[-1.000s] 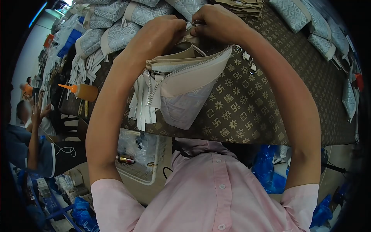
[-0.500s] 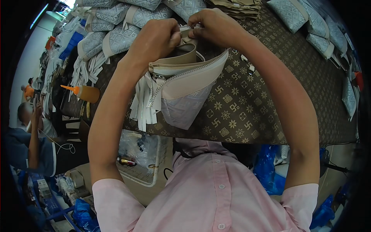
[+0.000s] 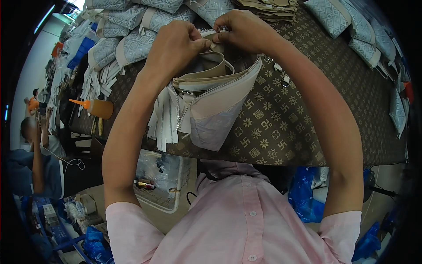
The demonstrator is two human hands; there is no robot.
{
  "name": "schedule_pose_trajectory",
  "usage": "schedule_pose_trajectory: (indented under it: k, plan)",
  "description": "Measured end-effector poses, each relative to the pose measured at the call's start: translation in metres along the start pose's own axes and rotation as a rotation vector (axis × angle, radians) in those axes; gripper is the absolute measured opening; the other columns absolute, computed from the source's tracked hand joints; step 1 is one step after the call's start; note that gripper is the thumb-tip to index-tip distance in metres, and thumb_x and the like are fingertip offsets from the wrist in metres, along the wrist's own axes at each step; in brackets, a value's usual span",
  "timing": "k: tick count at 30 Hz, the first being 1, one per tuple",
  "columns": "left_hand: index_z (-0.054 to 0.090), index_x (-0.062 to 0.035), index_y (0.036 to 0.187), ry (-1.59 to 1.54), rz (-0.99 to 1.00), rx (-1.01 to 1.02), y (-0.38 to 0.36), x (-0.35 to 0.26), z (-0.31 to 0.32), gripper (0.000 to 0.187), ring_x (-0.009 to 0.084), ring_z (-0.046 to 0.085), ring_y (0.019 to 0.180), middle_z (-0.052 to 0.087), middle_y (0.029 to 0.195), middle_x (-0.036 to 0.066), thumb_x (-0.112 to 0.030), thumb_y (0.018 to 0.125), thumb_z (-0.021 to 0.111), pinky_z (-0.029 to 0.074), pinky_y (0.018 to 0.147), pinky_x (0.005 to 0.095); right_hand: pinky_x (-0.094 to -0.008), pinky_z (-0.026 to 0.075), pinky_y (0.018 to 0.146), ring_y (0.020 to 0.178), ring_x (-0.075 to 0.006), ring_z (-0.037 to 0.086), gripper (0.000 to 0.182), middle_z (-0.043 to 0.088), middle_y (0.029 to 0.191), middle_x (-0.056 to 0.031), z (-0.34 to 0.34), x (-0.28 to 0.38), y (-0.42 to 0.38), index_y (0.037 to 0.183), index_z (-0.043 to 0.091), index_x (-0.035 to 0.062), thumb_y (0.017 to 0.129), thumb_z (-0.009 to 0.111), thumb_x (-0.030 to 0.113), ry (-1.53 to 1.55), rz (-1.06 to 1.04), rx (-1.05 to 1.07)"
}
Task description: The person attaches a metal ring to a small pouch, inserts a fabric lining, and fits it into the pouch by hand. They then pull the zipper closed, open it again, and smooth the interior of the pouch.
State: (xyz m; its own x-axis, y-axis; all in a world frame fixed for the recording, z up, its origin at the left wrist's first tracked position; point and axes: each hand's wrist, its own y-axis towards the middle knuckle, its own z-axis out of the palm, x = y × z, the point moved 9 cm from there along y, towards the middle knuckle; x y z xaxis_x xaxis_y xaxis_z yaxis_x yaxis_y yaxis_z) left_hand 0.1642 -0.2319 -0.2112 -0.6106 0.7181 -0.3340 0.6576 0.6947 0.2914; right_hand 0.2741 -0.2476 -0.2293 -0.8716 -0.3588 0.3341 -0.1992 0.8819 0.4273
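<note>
An unfinished zippered bag (image 3: 222, 105), pale beige with a grey patterned lower panel, rests near the table's front edge with its mouth open. A metal-toothed zipper runs along its rim, and pale zipper tape ends hang at its left side. My left hand (image 3: 176, 46) is closed at the far rim, thumb and finger pinching the edge. My right hand (image 3: 241, 33) also pinches that far edge, close beside the left, near a small metal piece. A beige strap or lining strip (image 3: 206, 66) curls inside the opening. The fingertips partly hide what they grip.
Several similar patterned bags (image 3: 136, 46) are piled at the back left, more (image 3: 365, 26) at the back right. A glue bottle (image 3: 99, 108) with an orange nozzle lies left. Brown pieces (image 3: 272, 9) are stacked behind. A white basket (image 3: 176, 193) stands below; another person (image 3: 35, 167) is at left.
The bag has shifted slightly right and toward me. My left hand has turned a little, its thumb now stretched toward the right hand; both still grip the far rim.
</note>
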Motion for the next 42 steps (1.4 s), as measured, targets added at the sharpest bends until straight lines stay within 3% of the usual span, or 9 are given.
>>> schedule_pose_trajectory:
  k: [14,16,20,22,25,32,34,38,42]
  plan:
    - [0.064,0.0,0.073,0.014,-0.064,-0.01,0.001,0.005,-0.006,0.026,0.0133,0.058,0.058,0.063,0.064,0.008,-0.025,0.076,0.07,0.044,0.058,0.0283,-0.034,0.048,0.071,0.075,-0.0259,0.063,0.022,0.065,0.082,-0.0138,-0.002,0.004,-0.002,0.095,0.066,0.0053,0.082,0.063,0.023,0.085,0.018,0.049]
    - [0.062,0.0029,0.07,-0.074,-0.077,-0.049,0.0,0.005,-0.009,0.024,0.031,0.061,0.062,0.06,0.063,0.02,-0.02,0.072,0.07,0.046,0.06,0.0381,-0.0342,0.048,0.07,0.074,-0.0259,0.063,0.022,0.065,0.082,-0.0139,-0.001,0.004,-0.003,0.095,0.066,0.0052,0.082,0.063,0.023,0.092,0.014,0.034]
    - [0.062,0.0032,0.07,-0.064,-0.066,-0.064,-0.001,0.007,-0.009,0.024,0.031,0.061,0.061,0.06,0.063,0.02,-0.019,0.072,0.07,0.046,0.059,0.0378,-0.0343,0.048,0.069,0.072,-0.0258,0.063,0.022,0.064,0.079,-0.0147,-0.002,0.007,-0.002,0.094,0.066,0.0042,0.082,0.061,0.023,0.12,0.007,0.024]
    - [0.064,0.001,0.073,-0.019,-0.069,-0.026,0.001,0.01,-0.006,0.024,0.0127,0.058,0.057,0.063,0.063,0.008,-0.022,0.077,0.069,0.044,0.056,0.0291,-0.0345,0.048,0.068,0.072,-0.026,0.063,0.023,0.064,0.078,-0.0152,0.0,0.005,-0.001,0.093,0.066,0.0037,0.081,0.061,0.022,0.152,0.048,0.058]
    - [0.062,0.002,0.072,-0.048,-0.048,-0.05,0.001,0.009,-0.006,0.024,0.0131,0.057,0.055,0.062,0.061,0.01,-0.02,0.077,0.069,0.043,0.054,0.0299,-0.0349,0.048,0.067,0.071,-0.0265,0.062,0.023,0.064,0.077,-0.016,0.001,0.005,-0.002,0.092,0.066,0.003,0.079,0.062,0.022,0.201,0.1,0.082]
    - [0.061,0.0031,0.07,-0.05,0.013,-0.108,0.0,0.005,-0.01,0.023,0.0211,0.057,0.053,0.059,0.059,0.015,-0.017,0.074,0.069,0.042,0.053,0.0343,-0.0311,0.047,0.062,0.063,-0.0171,0.06,0.019,0.065,0.071,-0.0126,0.005,-0.001,0.002,0.086,0.067,0.0017,0.078,0.064,0.018,0.405,0.16,0.102]
    - [0.057,0.0034,0.064,-0.116,0.046,-0.127,-0.001,0.001,-0.012,0.02,0.0392,0.059,0.066,0.058,0.064,0.023,-0.013,0.07,0.067,0.046,0.062,0.0442,-0.0296,0.046,0.061,0.061,-0.0125,0.058,0.016,0.065,0.07,-0.0101,0.006,0.0,0.001,0.086,0.068,0.0018,0.08,0.063,0.015,0.436,0.119,0.109]
    - [0.059,0.0033,0.067,-0.1,0.043,-0.107,-0.001,0.004,-0.009,0.02,0.0252,0.059,0.055,0.058,0.06,0.017,-0.014,0.073,0.068,0.043,0.054,0.0348,-0.0283,0.046,0.061,0.061,-0.009,0.055,0.018,0.063,0.066,-0.0064,0.005,0.0,-0.003,0.084,0.068,0.0019,0.082,0.061,0.018,0.465,0.156,0.083]
    - [0.058,0.0034,0.067,-0.105,0.058,-0.12,-0.004,0.003,-0.008,0.021,0.0277,0.059,0.056,0.059,0.06,0.018,-0.014,0.073,0.068,0.044,0.054,0.0353,-0.031,0.047,0.061,0.059,-0.0154,0.059,0.018,0.064,0.066,-0.0102,0.007,0.0,-0.001,0.084,0.068,0.0017,0.08,0.062,0.019,0.464,0.158,0.106]
